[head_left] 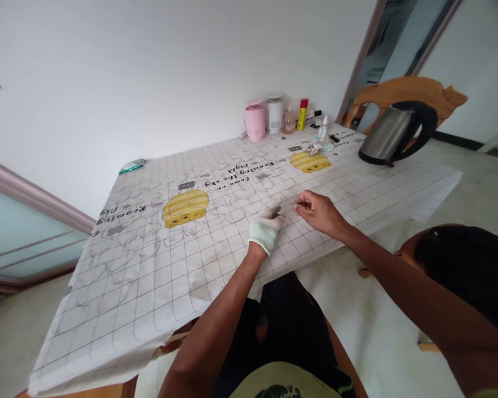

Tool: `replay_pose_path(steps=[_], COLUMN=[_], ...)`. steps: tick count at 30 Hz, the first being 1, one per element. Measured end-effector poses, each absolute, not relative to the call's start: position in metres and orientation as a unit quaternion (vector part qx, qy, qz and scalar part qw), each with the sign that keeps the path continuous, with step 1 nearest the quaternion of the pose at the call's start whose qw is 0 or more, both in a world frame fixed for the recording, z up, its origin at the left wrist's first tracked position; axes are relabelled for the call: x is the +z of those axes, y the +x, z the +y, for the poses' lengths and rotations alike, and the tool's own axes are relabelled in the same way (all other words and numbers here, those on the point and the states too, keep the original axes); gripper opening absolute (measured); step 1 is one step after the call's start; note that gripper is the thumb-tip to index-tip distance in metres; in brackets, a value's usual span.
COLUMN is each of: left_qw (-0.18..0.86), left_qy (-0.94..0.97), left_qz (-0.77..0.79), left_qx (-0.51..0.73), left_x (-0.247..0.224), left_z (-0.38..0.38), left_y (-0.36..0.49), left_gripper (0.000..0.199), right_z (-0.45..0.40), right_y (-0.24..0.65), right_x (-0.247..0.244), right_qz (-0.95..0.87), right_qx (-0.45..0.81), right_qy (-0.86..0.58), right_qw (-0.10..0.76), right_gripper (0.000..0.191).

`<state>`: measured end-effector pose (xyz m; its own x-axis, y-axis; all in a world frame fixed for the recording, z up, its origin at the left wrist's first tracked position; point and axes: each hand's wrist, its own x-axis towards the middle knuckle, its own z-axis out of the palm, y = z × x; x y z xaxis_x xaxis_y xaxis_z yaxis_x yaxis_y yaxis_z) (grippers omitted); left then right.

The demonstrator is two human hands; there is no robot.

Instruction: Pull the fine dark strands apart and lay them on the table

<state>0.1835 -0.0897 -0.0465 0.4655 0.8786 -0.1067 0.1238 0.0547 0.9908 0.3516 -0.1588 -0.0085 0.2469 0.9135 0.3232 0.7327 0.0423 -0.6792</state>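
My left hand wears a pale glove with a mint-green cuff and dark grey fingertips. It hovers at or rests on the tablecloth near the table's front edge, its fingers loosely stretched and slightly apart, holding nothing I can see. Close beside it on the right, my bare right hand has its fingers curled in a pinch; whatever lies between the fingertips, if anything, is too small to make out. A second pale glove lies crumpled farther back on the checked tablecloth.
At the back stand a pink canister, a white canister, a pump bottle, a yellow can with a red cap and a small spray bottle. A steel kettle stands right, before a wooden chair. A green-edged packet lies left.
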Motion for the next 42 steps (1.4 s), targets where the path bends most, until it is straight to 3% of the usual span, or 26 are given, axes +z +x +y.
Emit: replay_pose_path(steps=[4, 9, 12, 16, 21, 30, 36, 42], left_qw=[0.576, 0.556, 0.561, 0.563, 0.616, 0.69, 0.712, 0.61], left_qy=[0.625, 0.636, 0.64, 0.658, 0.655, 0.614, 0.589, 0.671], left_qz=[0.428, 0.428, 0.416, 0.386, 0.338, 0.299, 0.314, 0.368], left_qx=[0.307, 0.32, 0.322, 0.319, 0.278, 0.239, 0.22, 0.205], left_x=[-0.053, -0.062, -0.059, -0.052, -0.051, -0.041, -0.053, -0.04], left_z=[-0.091, -0.09, -0.09, -0.091, -0.097, -0.114, -0.11, -0.103], left_y=[0.173, 0.167, 0.166, 0.171, 0.189, 0.22, 0.23, 0.285], left_gripper=[0.042, 0.037, 0.042, 0.062, 0.072, 0.077, 0.064, 0.044], right_z=[-0.162, -0.165, -0.167, -0.17, -0.176, -0.186, -0.197, -0.219], right_y=[0.36, 0.374, 0.384, 0.4, 0.407, 0.424, 0.445, 0.46], right_x=[-0.011, -0.007, -0.001, 0.006, 0.009, -0.005, -0.019, -0.022], right_qz=[-0.588, -0.575, -0.572, -0.533, -0.525, -0.55, -0.564, -0.549], right_qx=[0.132, 0.219, 0.321, 0.487, 0.566, 0.584, 0.549, 0.5], right_qy=[-0.682, -0.657, -0.621, -0.555, -0.5, -0.429, -0.451, -0.491], right_qw=[0.414, 0.437, 0.428, 0.413, 0.392, 0.415, 0.422, 0.455], right_gripper=[0.01, 0.011, 0.015, 0.025, 0.029, 0.026, 0.027, 0.026])
